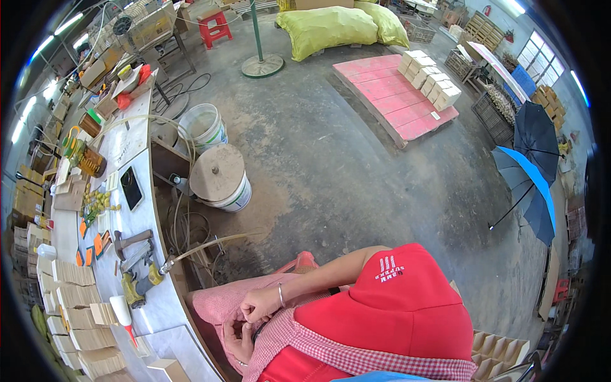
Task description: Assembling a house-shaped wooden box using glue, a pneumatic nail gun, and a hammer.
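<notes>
My right hand, with a bangle at its wrist, is closed over my lap. Just below it, my left hand has its fingers curled, and the fingertips of both hands meet. Anything between them is hidden or too small to make out. Under them lies a red-and-white checked apron. On the workbench to the left are a yellow-green pneumatic nail gun joined to an air hose, a hammer, and a white glue bottle with a red nozzle.
Stacks of wooden pieces line the bench, with a phone farther along. A lidded bucket and an open bucket stand beside it. A pink pallet bears wooden blocks. Open umbrellas rest at right.
</notes>
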### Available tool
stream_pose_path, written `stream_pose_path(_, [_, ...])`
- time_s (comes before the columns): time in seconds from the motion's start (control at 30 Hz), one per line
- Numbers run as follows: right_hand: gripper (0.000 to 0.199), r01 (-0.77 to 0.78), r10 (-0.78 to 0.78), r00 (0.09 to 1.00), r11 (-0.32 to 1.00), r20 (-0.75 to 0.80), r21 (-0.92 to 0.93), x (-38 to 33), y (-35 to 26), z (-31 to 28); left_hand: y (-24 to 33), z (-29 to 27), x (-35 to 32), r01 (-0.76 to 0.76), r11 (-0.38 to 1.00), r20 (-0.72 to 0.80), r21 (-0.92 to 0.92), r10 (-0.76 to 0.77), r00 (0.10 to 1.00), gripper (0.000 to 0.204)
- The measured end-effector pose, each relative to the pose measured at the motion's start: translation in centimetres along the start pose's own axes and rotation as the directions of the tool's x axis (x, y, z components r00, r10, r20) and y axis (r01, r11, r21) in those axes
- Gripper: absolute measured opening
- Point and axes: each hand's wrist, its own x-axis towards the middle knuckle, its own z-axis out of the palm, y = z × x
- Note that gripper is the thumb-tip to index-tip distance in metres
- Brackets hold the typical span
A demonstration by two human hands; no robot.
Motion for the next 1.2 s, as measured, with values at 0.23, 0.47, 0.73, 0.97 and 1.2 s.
stream_pose_path(0.23, [0.018, 0.107, -0.105, 0.994, 0.993, 0.025, -0.053, 1.0, 0.9, 1.1, 0.2, -0.1, -1.4, 0.016, 1.0, -0.096, -0.026, -0.018, 0.995, 0.034])
stream_pose_path(0.47, [0.016, 0.066, -0.067, 0.997, 0.997, 0.027, 0.026, 1.6, 1.2, 1.2, 1.4, 0.0, -1.2, 0.043, 0.998, -0.071, -0.035, -0.046, 0.996, 0.032])
stream_pose_path(0.73, [0.014, 0.023, -0.029, 0.997, 0.996, 0.067, 0.08, 2.6, 0.8, 1.3, -0.1, -1.5, -1.0, 0.041, 0.999, -0.177, 0.025, -0.036, 0.984, 0.009])
stream_pose_path(0.97, [0.015, 0.115, -0.12, 0.992, 0.988, -0.044, -0.104, 3.9, 1.1, 1.5, -0.7, -2.7, 0.3, 0.073, 0.99, -0.163, 0.121, -0.053, 0.985, 0.01])
stream_pose_path(1.2, [0.015, 0.057, -0.072, 0.995, 0.979, -0.067, -0.198, 4.3, 0.5, 1.8, 0.4, -3.1, 0.8, -0.049, 0.861, -0.123, 0.506, 0.128, 0.984, 0.008])
